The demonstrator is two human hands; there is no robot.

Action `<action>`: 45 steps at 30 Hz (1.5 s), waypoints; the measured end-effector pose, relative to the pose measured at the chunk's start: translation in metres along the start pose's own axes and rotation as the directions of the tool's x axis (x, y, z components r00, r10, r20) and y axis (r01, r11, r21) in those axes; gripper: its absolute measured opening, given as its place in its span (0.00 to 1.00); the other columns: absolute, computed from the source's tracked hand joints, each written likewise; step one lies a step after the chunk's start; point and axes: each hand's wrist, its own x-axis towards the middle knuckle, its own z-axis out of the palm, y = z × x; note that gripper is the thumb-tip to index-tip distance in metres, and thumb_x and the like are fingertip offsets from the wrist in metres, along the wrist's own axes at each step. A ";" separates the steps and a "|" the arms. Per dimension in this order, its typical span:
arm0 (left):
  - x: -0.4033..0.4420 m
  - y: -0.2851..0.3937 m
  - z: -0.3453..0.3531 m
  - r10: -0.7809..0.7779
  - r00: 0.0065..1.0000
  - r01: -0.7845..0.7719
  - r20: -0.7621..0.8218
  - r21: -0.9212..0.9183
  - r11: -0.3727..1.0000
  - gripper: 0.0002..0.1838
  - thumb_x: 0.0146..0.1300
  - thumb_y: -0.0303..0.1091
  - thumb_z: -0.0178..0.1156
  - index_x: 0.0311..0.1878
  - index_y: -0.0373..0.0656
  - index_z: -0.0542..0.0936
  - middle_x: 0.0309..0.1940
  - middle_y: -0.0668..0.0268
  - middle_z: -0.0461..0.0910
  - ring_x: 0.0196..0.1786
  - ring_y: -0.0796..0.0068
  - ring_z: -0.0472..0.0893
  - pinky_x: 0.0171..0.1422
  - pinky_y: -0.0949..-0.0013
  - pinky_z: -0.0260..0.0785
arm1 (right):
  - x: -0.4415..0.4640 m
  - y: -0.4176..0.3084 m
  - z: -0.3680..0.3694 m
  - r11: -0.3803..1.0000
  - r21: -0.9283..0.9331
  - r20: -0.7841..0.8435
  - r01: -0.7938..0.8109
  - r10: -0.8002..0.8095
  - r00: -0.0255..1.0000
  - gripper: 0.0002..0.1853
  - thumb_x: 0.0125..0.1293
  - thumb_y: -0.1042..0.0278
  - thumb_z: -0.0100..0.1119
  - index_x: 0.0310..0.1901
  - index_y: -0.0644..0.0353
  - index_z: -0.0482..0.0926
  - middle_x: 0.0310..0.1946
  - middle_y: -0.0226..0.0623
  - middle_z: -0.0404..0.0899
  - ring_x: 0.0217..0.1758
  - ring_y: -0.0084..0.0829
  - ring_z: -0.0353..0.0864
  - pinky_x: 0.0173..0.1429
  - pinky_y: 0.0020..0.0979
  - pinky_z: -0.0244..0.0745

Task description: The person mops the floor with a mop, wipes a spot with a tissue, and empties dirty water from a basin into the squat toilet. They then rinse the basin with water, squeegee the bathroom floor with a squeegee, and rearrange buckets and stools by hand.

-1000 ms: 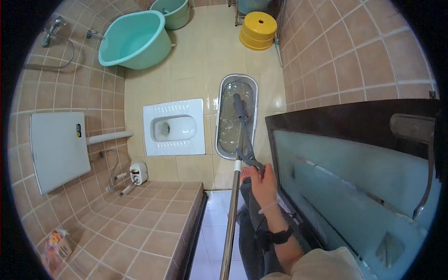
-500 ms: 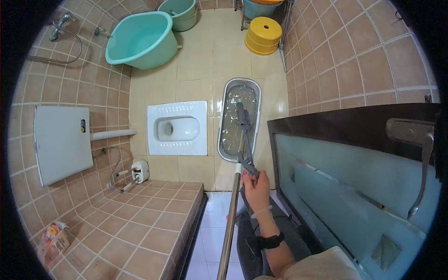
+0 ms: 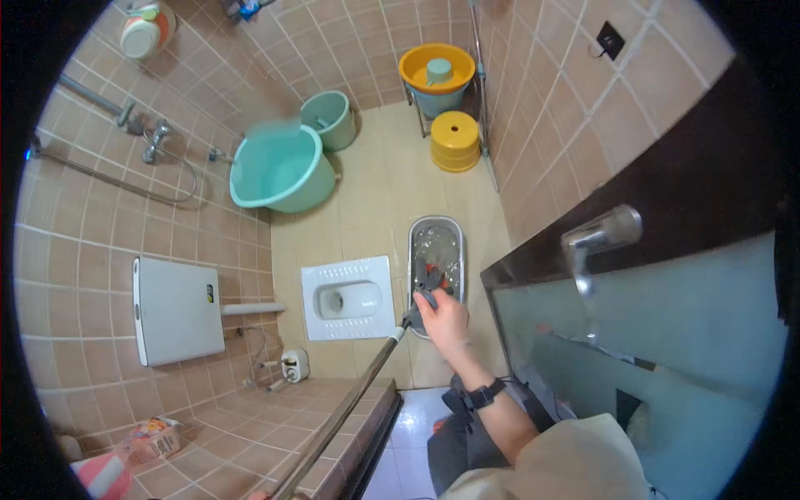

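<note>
A mop with a long metal pole (image 3: pixel 346 408) slants from the bottom left up to a metal tub of water (image 3: pixel 437 237). Its grey head (image 3: pixel 428 279) is over the tub's near half, and something red shows beside it. My right hand (image 3: pixel 446 321), with a dark watch on the wrist, is closed on the grey part of the mop just above the white collar. At the bottom edge, only a sliver of my left hand (image 3: pixel 259 496) shows against the pole; the rest is out of frame.
A white squat toilet (image 3: pixel 375 325) lies left of the tub. Behind stand a large green basin (image 3: pixel 292 196), a green bucket (image 3: pixel 333 133), a yellow stool (image 3: pixel 455 146) and an orange basin (image 3: pixel 417 62). A glass-panelled door (image 3: pixel 667 333) is at right; a tiled ledge (image 3: pixel 275 417) is at left.
My view has tilted up, showing more of the far wall. The mop pole has swung toward the left, and my right hand has moved forward over the tub's near end with the mop.
</note>
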 end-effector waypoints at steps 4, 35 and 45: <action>0.022 0.047 0.044 0.504 0.856 -0.447 0.119 0.659 0.604 0.22 0.56 0.55 0.51 0.25 0.43 0.71 0.24 0.65 0.60 0.27 0.68 0.60 0.31 0.71 0.53 | 0.035 -0.023 -0.036 1.000 -0.008 0.000 0.012 -0.012 1.000 0.19 0.53 0.53 0.57 0.19 0.63 0.73 0.17 0.50 0.72 0.22 0.49 0.74 0.26 0.41 0.67; 0.361 0.181 0.146 0.602 0.749 -0.490 0.276 -0.382 0.784 0.13 0.63 0.43 0.46 0.35 0.43 0.66 0.23 0.67 0.63 0.26 0.76 0.66 0.31 0.68 0.62 | 0.148 -0.272 0.042 0.778 -0.041 -0.324 0.627 -0.604 0.728 0.09 0.47 0.70 0.60 0.28 0.57 0.69 0.17 0.37 0.71 0.22 0.37 0.74 0.24 0.33 0.67; 0.431 0.238 0.163 0.580 0.573 -0.440 0.579 -0.379 0.814 0.19 0.61 0.45 0.51 0.21 0.44 0.60 0.04 0.73 0.55 0.06 0.84 0.53 0.08 0.78 0.45 | 0.184 -0.318 0.072 0.859 0.098 -0.410 0.503 -0.425 0.807 0.08 0.45 0.78 0.54 0.17 0.61 0.65 0.12 0.45 0.61 0.13 0.34 0.67 0.19 0.31 0.60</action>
